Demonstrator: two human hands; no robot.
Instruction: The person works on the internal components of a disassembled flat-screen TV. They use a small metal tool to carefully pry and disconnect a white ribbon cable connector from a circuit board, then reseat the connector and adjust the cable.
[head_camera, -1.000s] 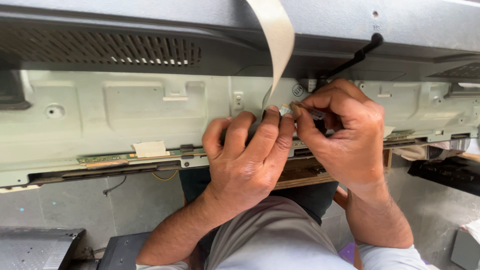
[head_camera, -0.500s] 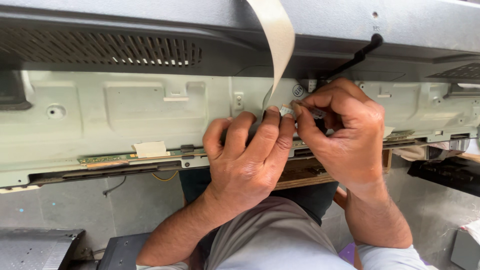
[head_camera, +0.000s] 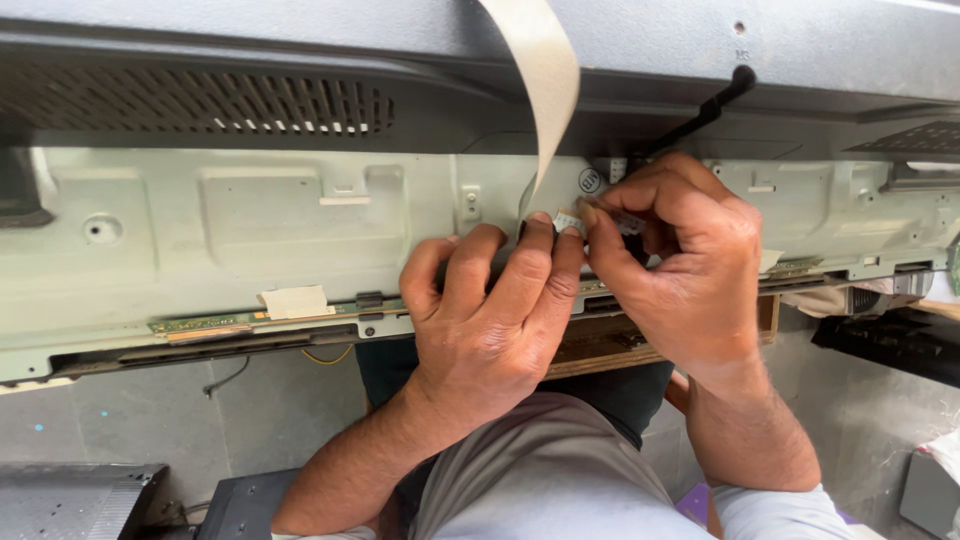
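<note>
Closest to me, at the bottom of the view, I see my own lap in grey cloth, and from it both forearms rise toward the work. My left hand lies knuckles-up against the lower edge of the pale green pressed-metal back panel, its fingers curled and its fingertips bunched at the end of the flat beige ribbon cable. My right hand sits just beside it, touching fingertip to fingertip, thumb and forefinger pinched nearly closed on the small white tab at the cable's end (whether the left hand truly grips the tab or only steadies it, I cannot tell, since its fingers hide the contact). The cable end lies right between the two sets of fingertips, on the panel face, and from there the ribbon's long axis runs up and away from me, bowing over the dark grey plastic rear cover with its vent slots. The right hand looks the nearer to the tab. Lower left along the panel's edge runs a narrow green circuit strip with a patch of beige tape. Farther up right, a black cable crosses the cover diagonally.
</note>
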